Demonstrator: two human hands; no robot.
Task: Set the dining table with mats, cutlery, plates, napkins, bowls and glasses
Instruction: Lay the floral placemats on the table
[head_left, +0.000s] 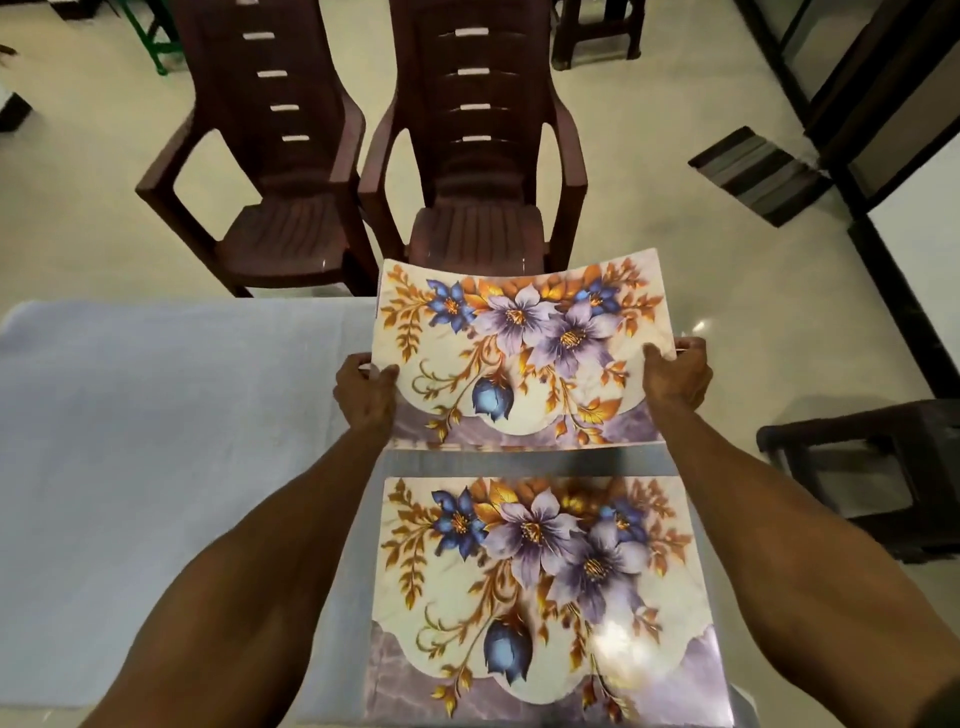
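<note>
Mats come first: one mat (540, 587) lies flat at the near edge of the counter (156, 441), and a second mat (524, 353) is held beyond it. Left hand (363, 395) and right hand (675, 374) pinch its side edges, fingers (655, 355) closed on it, likely to lay it square at the far place by the chairs (478, 156).

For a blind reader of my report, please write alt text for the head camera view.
Both hands, left hand and right hand, hold a floral mat by its side edges above the far end of a table. An identical second mat lies flat nearer. Two brown chairs stand beyond.
</note>
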